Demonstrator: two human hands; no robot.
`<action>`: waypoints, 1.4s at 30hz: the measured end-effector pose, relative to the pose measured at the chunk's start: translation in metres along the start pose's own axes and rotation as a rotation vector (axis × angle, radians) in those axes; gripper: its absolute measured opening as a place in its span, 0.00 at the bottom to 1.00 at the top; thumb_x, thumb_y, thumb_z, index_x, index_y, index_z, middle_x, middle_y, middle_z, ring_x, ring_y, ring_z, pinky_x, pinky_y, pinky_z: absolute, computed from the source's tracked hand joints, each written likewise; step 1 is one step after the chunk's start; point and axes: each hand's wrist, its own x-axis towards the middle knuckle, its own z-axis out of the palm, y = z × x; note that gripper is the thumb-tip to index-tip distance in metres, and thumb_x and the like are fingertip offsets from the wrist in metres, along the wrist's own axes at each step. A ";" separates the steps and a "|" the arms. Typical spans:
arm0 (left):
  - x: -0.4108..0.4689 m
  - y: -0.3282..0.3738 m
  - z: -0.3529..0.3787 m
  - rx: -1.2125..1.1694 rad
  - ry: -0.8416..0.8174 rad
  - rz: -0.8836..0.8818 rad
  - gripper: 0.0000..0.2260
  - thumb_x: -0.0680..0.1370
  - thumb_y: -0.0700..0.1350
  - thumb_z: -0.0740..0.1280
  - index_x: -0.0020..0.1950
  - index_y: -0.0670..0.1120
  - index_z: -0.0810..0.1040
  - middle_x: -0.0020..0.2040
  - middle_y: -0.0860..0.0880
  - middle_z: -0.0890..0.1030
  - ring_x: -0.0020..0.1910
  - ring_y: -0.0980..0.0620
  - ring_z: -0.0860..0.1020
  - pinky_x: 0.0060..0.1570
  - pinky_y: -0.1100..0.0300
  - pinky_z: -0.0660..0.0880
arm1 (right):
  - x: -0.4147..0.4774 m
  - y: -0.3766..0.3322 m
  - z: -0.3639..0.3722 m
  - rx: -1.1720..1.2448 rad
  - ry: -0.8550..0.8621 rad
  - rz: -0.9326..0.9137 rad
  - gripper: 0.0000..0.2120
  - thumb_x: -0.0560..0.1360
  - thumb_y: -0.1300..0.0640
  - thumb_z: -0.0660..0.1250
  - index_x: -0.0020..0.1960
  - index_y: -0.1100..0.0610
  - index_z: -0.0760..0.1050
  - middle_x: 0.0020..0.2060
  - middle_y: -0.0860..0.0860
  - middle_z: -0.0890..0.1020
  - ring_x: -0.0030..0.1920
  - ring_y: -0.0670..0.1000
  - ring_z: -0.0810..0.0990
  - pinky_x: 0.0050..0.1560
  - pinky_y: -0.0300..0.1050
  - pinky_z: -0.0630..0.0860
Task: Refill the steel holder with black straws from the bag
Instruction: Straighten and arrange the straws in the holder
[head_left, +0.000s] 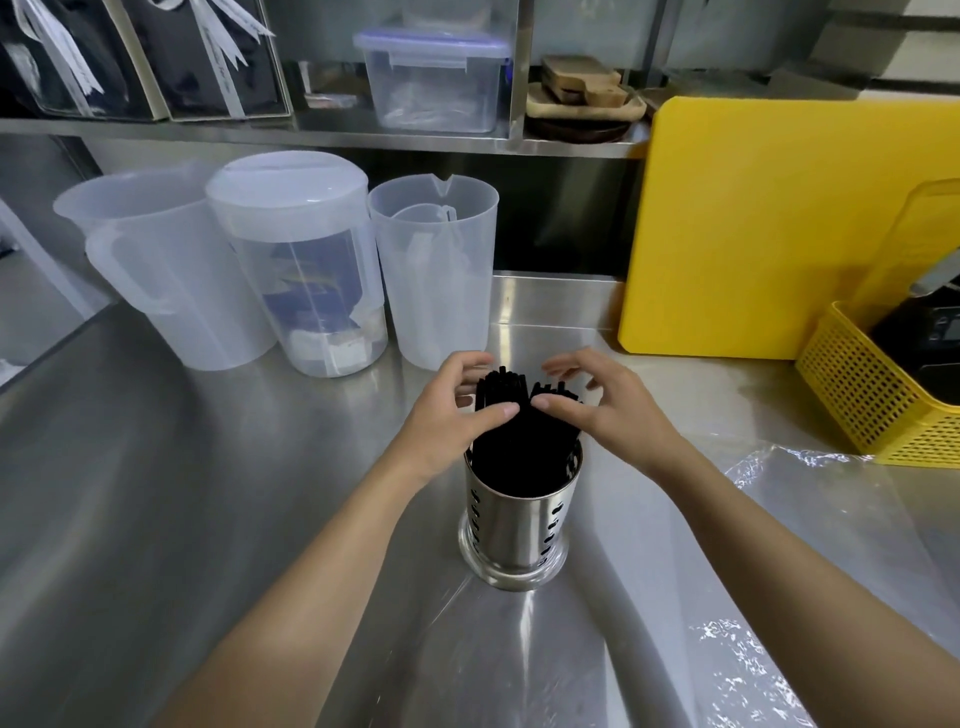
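— What's the holder made of?

— Polished steel: a round cylinder (511, 525) with rows of oval slots punched through its wall and a flared foot, standing upright on the brushed steel bench (156, 467). It is packed with matte black straws (511, 415), thin straight tubes whose cut tips fan out above the rim.

— And the hands?

— Both are over the straw tops. The left hand (447, 415) curls in from the left, its fingers (470, 364) bent and slightly spread, thumb lying across the bundle. The right hand (608, 405) mirrors it, thumb touching the straws, fingers arched apart above the tips. Neither is clamped tight; they cup the bundle loosely.

— The bag?

— Crinkled clear plastic film (810, 519) lies flat on the bench to the right, glossy with highlights. Behind stand three frosted translucent jugs (431, 270), a smooth yellow board (779, 223) and a perforated yellow basket (872, 395).
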 end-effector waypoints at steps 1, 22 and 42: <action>0.001 0.001 -0.001 -0.006 -0.005 0.001 0.22 0.66 0.47 0.73 0.57 0.55 0.70 0.52 0.57 0.76 0.57 0.54 0.75 0.62 0.60 0.68 | 0.001 0.000 -0.002 0.038 0.001 0.012 0.14 0.70 0.49 0.70 0.54 0.51 0.76 0.49 0.44 0.78 0.51 0.40 0.74 0.48 0.31 0.66; 0.015 0.007 0.010 0.083 0.003 0.041 0.16 0.71 0.38 0.71 0.45 0.60 0.73 0.45 0.54 0.79 0.44 0.60 0.77 0.42 0.77 0.70 | 0.027 -0.007 -0.009 0.248 -0.232 0.201 0.05 0.71 0.63 0.69 0.46 0.59 0.79 0.38 0.52 0.81 0.40 0.46 0.80 0.41 0.32 0.75; 0.015 0.014 0.008 0.018 0.056 -0.019 0.06 0.70 0.40 0.73 0.37 0.50 0.79 0.38 0.48 0.81 0.37 0.55 0.79 0.42 0.63 0.75 | 0.027 -0.009 -0.005 0.216 -0.200 0.201 0.04 0.73 0.62 0.67 0.44 0.62 0.79 0.39 0.61 0.82 0.42 0.56 0.82 0.46 0.48 0.78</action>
